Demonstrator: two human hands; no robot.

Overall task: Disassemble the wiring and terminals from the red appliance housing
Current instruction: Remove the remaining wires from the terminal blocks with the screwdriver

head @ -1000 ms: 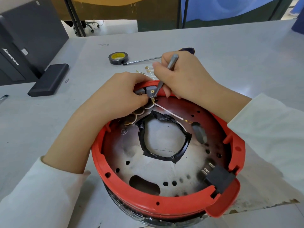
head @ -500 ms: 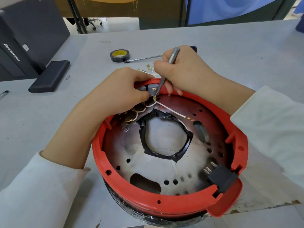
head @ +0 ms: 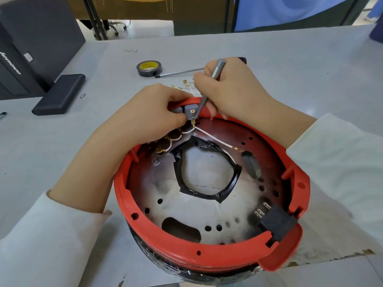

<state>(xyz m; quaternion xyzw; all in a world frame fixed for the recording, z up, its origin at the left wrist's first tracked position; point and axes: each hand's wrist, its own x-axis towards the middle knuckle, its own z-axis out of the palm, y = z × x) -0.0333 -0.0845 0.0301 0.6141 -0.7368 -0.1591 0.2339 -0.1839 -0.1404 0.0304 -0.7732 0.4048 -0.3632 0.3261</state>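
housing [head: 207, 259]: red ring, we see it upside down on the desk [head: 290, 83], near edge close to us, tab sticking out lower right.
left hand [head: 149, 117]: ours, fingers curled, pinching the grey block [head: 191, 112] at the far rim of the housing.
right hand [head: 230, 90]: clenched around a grey tool [head: 209, 88]; tip sits at the block's right side, just beside the brass terminal [head: 193, 122].
wires [head: 213, 138]: white, one runs from the terminal across the plate [head: 186, 212] to a brass end near a slot; others loop under our left hand.
loose wires [head: 186, 85]: small bunch with brass ends on the desk behind the hands.
plug block [head: 276, 222]: black, at the rim, lower right.
tape ring [head: 207, 172]: black, around the plate's centre hole.
room: open desk right and far side; left side has a dark monitor base [head: 60, 94].
tape roll [head: 149, 68]: far side, touching a long screwdriver [head: 180, 71].
writing: "lenovo" on the dark monitor [head: 31, 48], far left; roll label unreadable.
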